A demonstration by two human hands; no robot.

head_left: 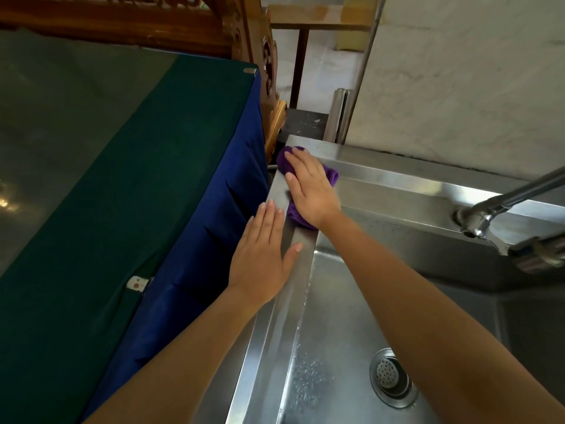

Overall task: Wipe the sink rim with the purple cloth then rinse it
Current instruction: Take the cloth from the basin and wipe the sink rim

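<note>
A: Entry 1. Cloth, position?
B: Cloth (282, 163), purple, bunched. It lies on the sink's left rim (276, 316), at the far corner where that rim meets the back one. Its far end reaches the outer edge. A fold shows under the wrist at the inner edge.

A: Right hand?
B: Right hand (312, 191) is palm-down on top of the cloth, fingers straight and together, pressing it flat to the steel. No fingers curl round it, so no grasp.

A: Left hand?
B: Left hand (263, 258) is palm-down on the same rim, nearer the person. It is just beside the cloth but apart from it. Fingers are straight and the thumb is spread across the rim toward the basin (336, 332). It holds nothing.

A: Basin?
B: Steel, with water drops on its left wall and floor. Drain (389, 374) has a perforated strainer. Faucet (486, 214) sits on the back rim, at right.

A: Surroundings?
B: Left of the sink is a green cover (91, 179). Its blue skirt (195, 240) hangs close against the rim's outer edge. Carved wood (260, 56) stands beyond it. A pale wall (458, 71) is behind the sink.
</note>
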